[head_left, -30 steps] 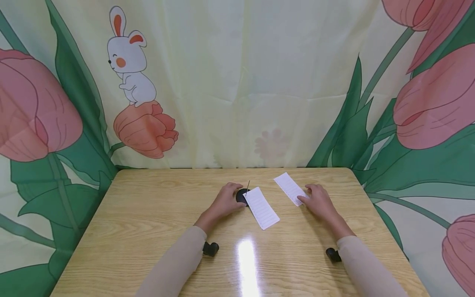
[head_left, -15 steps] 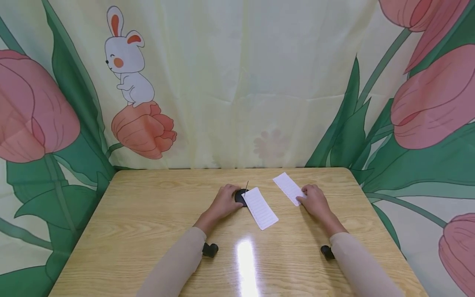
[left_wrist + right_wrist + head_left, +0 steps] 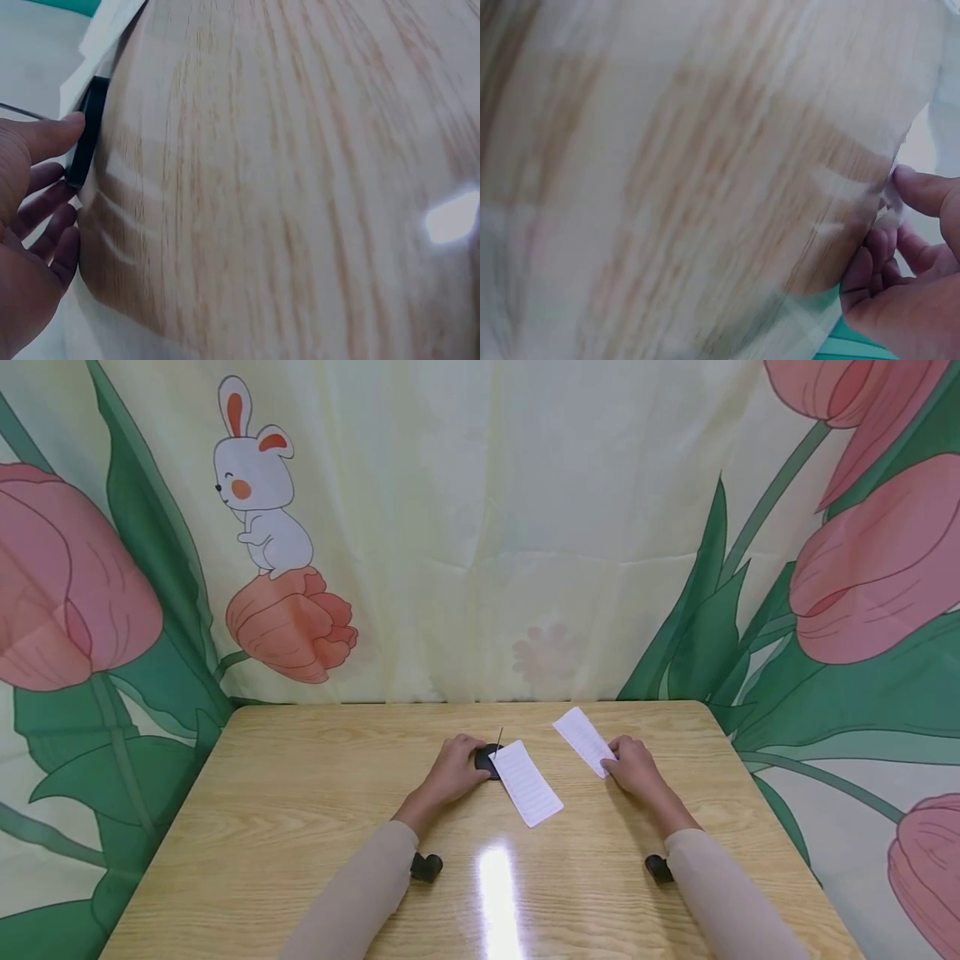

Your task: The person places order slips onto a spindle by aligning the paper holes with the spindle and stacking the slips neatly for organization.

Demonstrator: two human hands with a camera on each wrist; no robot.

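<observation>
A receipt spike stands on the table, a thin upright pin [image 3: 499, 740] on a round black base [image 3: 483, 763]. My left hand [image 3: 452, 772] holds that base, thumb and fingers on its rim, as the left wrist view also shows. One white printed paper slip [image 3: 528, 787] has its upper corner at the pin and slants toward me; whether the pin pierces it I cannot tell. Farther right, my right hand [image 3: 636, 770] pinches the near end of a second white slip [image 3: 581, 739]. In the right wrist view, thumb and fingers close on the slip's edge [image 3: 889, 214].
The wooden table [image 3: 300, 810] reaches back to a curtain [image 3: 427, 527] printed with tulips and a rabbit. Light glares off the tabletop near its front middle. A black wrist camera [image 3: 427, 867] sits below the left cuff, another black camera [image 3: 658, 869] by the right cuff.
My right hand has shifted slightly left and now pinches the right slip's near end, where its fingertips rested before. The left hand and the spike have hardly moved.
</observation>
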